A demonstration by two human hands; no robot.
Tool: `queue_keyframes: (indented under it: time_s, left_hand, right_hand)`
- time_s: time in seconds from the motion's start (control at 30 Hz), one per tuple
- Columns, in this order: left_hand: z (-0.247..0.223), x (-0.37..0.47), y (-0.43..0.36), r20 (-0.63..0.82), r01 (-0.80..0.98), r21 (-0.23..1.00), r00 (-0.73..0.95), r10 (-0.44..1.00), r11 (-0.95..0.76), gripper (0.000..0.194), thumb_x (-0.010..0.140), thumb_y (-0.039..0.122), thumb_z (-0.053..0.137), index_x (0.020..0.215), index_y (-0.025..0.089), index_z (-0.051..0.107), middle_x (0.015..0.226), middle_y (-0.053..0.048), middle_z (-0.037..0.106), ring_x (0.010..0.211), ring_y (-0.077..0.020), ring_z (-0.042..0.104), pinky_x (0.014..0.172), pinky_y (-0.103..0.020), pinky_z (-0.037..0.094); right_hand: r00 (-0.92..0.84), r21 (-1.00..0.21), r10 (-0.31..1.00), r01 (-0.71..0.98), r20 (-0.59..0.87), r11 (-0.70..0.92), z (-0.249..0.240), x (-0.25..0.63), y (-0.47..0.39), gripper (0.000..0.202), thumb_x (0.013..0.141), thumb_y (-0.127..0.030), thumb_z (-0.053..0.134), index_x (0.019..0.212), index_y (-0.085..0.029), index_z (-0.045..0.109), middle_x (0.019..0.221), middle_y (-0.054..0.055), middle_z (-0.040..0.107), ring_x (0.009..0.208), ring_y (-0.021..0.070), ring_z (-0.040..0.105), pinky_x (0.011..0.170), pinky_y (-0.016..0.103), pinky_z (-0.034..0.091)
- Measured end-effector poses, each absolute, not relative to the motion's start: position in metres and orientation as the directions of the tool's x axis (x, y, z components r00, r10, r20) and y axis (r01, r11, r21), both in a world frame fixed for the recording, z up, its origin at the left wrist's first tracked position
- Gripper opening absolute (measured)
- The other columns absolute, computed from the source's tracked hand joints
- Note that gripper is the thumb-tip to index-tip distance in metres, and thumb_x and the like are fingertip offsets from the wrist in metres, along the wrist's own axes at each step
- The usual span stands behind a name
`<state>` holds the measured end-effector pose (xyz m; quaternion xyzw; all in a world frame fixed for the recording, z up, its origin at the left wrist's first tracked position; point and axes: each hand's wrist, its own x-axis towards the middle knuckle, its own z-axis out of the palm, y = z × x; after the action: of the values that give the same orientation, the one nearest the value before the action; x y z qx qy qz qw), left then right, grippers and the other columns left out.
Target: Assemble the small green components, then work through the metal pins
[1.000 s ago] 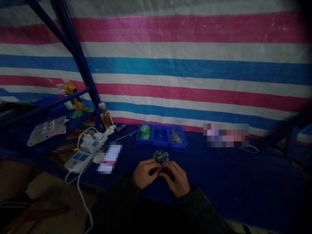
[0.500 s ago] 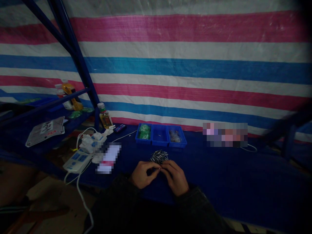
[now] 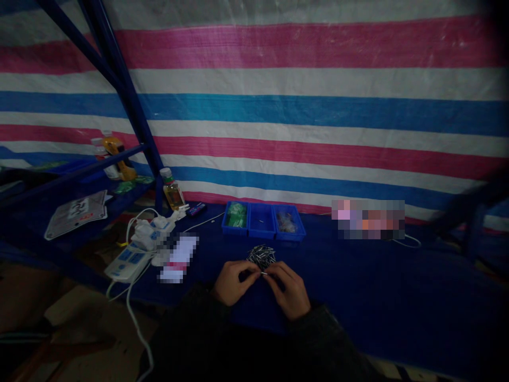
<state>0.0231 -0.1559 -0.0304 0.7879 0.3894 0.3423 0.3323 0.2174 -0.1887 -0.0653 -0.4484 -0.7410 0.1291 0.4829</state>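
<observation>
A pile of small, thin metal pieces (image 3: 261, 255) lies on the blue table (image 3: 358, 286), just beyond my fingertips. My right hand (image 3: 289, 291) pinches a small metal piece (image 3: 264, 273) between thumb and forefinger, its tip pointing left. Close against it, my left hand (image 3: 234, 282) has thumb and forefinger pressed together near the left end of that piece; whatever they grip is too small to make out. Behind the pile stand three joined blue trays: the left one (image 3: 235, 232) holds green packets, the middle one (image 3: 261, 234) a tiny piece, the right one (image 3: 291, 237) small clear items.
To the left lie a blurred-out phone (image 3: 180, 259) and a white power strip (image 3: 127, 262) with plugs and cables. A bottle (image 3: 172, 192) stands behind them by a blue metal frame (image 3: 131, 106). A pixelated object (image 3: 369, 220) sits at the back right.
The fingertips of my two hands have moved slightly apart, and the small metal piece between them now shows more clearly.
</observation>
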Motion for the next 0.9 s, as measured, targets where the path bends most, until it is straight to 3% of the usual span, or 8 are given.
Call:
queue_keyframes:
  time_s: [0.37, 0.7, 0.9]
  left_hand:
    - [-0.0279, 0.0257, -0.1574, 0.253, 0.39, 0.779, 0.521, 0.815, -0.491, 0.015, 0.095, 0.022, 0.059, 0.092, 0.018, 0.073, 0.081, -0.001, 0.074, 0.075, -0.0142, 0.067, 0.073, -0.021, 0.048]
    - [-0.0304, 0.0227, -0.1569, 0.301, 0.391, 0.761, 0.494, 0.816, -0.517, 0.015, 0.094, 0.025, 0.063, 0.086, 0.017, 0.073, 0.08, -0.002, 0.074, 0.072, -0.014, 0.065, 0.071, -0.023, 0.046]
    - [-0.0313, 0.0229, -0.156, 0.294, 0.391, 0.77, 0.484, 0.824, -0.504, 0.019, 0.096, 0.028, 0.061, 0.085, 0.017, 0.072, 0.079, -0.002, 0.073, 0.072, -0.0145, 0.066, 0.071, -0.023, 0.046]
  right_hand:
    - [-0.167, -0.622, 0.786, 0.525, 0.595, 0.582, -0.0655, 0.2178, -0.1904, 0.015, 0.1, -0.02, 0.053, 0.097, -0.022, 0.068, 0.095, 0.007, 0.069, 0.088, 0.0204, 0.069, 0.083, 0.033, 0.056]
    - [-0.152, -0.649, 0.816, 0.533, 0.557, 0.543, -0.0621, 0.2177, -0.1906, 0.02, 0.102, -0.021, 0.048, 0.088, -0.022, 0.063, 0.084, 0.005, 0.066, 0.078, 0.0195, 0.066, 0.076, 0.031, 0.054]
    - [-0.137, -0.647, 0.804, 0.523, 0.579, 0.555, -0.0661, 0.2183, -0.1902, 0.01, 0.099, -0.023, 0.054, 0.104, -0.022, 0.063, 0.089, 0.005, 0.068, 0.08, 0.02, 0.067, 0.074, 0.03, 0.054]
